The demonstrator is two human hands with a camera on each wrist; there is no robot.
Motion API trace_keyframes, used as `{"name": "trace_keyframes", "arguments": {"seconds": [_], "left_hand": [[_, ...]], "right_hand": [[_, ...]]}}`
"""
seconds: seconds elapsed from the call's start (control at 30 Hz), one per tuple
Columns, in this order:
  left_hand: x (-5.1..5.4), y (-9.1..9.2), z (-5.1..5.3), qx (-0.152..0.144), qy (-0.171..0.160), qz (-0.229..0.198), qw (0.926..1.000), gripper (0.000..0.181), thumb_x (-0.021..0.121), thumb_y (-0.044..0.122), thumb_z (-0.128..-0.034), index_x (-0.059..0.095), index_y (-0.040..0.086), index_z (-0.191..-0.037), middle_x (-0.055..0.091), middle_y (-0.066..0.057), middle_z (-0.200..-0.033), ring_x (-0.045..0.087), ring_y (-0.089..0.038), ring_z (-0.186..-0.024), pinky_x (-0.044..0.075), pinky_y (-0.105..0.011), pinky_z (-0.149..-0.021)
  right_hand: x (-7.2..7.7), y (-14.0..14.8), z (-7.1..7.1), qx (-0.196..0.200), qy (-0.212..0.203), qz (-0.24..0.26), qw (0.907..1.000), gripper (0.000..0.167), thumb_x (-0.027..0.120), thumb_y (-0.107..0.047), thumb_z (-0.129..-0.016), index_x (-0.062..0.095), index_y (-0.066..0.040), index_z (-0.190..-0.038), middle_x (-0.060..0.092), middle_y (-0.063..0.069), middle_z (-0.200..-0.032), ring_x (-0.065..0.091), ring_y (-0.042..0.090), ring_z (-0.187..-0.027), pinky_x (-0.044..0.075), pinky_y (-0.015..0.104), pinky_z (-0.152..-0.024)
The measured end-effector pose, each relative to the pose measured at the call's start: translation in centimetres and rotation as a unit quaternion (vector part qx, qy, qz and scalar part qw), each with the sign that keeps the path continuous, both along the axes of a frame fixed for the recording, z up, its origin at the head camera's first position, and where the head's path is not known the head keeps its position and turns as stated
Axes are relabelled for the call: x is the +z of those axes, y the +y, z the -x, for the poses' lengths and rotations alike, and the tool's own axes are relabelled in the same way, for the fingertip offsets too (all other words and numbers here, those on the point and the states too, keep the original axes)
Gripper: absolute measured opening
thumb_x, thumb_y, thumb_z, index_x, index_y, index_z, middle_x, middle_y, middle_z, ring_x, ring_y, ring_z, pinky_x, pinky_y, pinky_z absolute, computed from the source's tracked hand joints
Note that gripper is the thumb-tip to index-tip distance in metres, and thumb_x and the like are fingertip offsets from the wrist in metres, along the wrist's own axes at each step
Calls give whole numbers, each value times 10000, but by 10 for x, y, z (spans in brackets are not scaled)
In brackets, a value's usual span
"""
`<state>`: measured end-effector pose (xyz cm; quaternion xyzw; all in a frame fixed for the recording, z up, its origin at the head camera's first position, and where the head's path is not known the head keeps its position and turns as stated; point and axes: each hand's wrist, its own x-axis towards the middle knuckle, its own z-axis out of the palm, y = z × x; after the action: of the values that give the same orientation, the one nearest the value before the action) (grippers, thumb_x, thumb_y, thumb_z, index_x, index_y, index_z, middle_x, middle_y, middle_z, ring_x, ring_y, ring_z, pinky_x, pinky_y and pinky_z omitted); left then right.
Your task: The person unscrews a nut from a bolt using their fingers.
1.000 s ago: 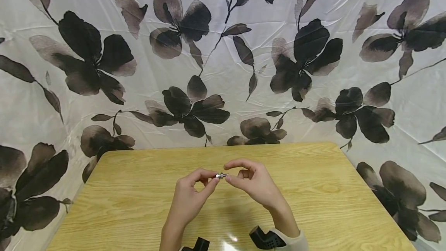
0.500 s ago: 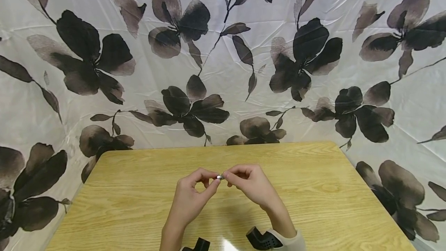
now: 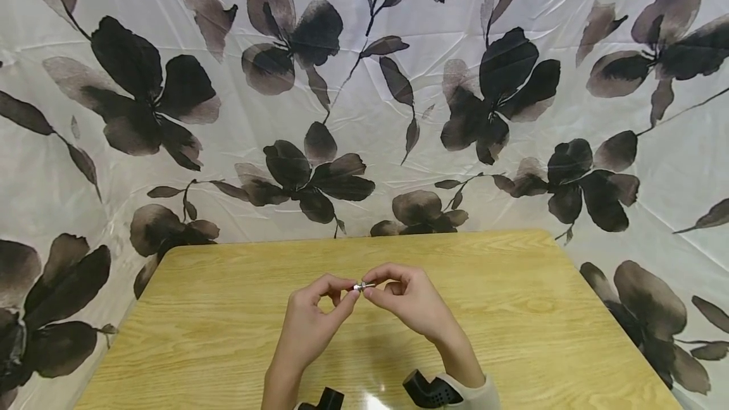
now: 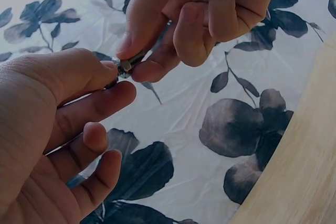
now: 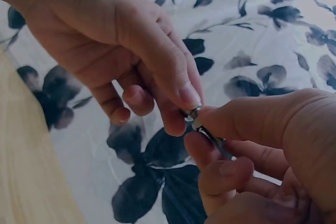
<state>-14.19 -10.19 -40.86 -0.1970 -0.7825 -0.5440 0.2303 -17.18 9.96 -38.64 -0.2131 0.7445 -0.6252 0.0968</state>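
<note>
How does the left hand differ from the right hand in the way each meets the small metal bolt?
The left hand pinches the thicker end of the bolt, while the right hand is at the thinner shank end. In the head view, the left hand's thumb and forefinger tips sit close together; the right hand's stand wider apart. Both hands have curled fingers and meet at the bolt.
</note>
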Motion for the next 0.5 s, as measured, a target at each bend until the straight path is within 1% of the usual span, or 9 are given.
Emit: {"name": "trace_keyframes", "arguments": {"seconds": [0.07,0.1,0.17,0.23,0.33,0.43,0.5], "left_hand": [[1,0,0,41,58,-29,10000,132,797,85,-903,773,192,-976,751,50,-856,569,-74,-713,370,-187,-470],[2,0,-1,67,67,-46,9999,138,798,82,-901,772,194,-975,745,54,-847,568,-74,-710,362,-184,-461],[2,0,-2,112,20,-99,9999,152,803,77,-893,770,205,-968,732,70,-829,567,-73,-707,340,-178,-443],[1,0,-3,125,-61,-149,9998,158,807,78,-890,769,213,-963,721,78,-817,566,-72,-706,304,-174,-412],[1,-1,-4,135,-111,-177,9997,152,806,86,-893,769,218,-960,721,81,-816,567,-77,-708,292,-172,-407],[2,0,-3,156,-40,-183,9997,150,803,82,-895,773,212,-965,726,78,-820,569,-78,-707,307,-173,-421],[3,-1,-3,179,7,-194,9997,154,802,74,-893,775,207,-966,725,77,-817,569,-76,-703,323,-177,-433]], "right_hand": [[1,-1,0,-38,73,73,9999,155,723,-161,-972,749,-97,-1110,695,65,-884,357,66,-486,309,214,-478],[1,-1,0,-41,103,122,9999,156,723,-159,-972,750,-96,-1112,709,76,-924,362,66,-491,313,214,-484],[1,-3,0,-24,143,207,9997,158,722,-155,-974,749,-93,-1116,727,85,-1028,383,67,-507,328,215,-499],[0,-3,-1,-26,179,258,9995,156,719,-148,-975,749,-87,-1115,724,104,-1052,399,67,-521,338,217,-508],[0,-5,-3,-85,228,344,9991,154,712,-149,-981,751,-76,-1111,702,82,-992,400,70,-529,340,221,-505],[1,-6,-4,-147,270,476,9984,148,702,-154,-988,752,-77,-1104,647,44,-886,390,73,-530,342,225,-491],[2,-6,-4,-131,302,601,9976,146,691,-149,-995,749,-73,-1105,649,49,-915,413,73,-544,352,221,-486]]}}
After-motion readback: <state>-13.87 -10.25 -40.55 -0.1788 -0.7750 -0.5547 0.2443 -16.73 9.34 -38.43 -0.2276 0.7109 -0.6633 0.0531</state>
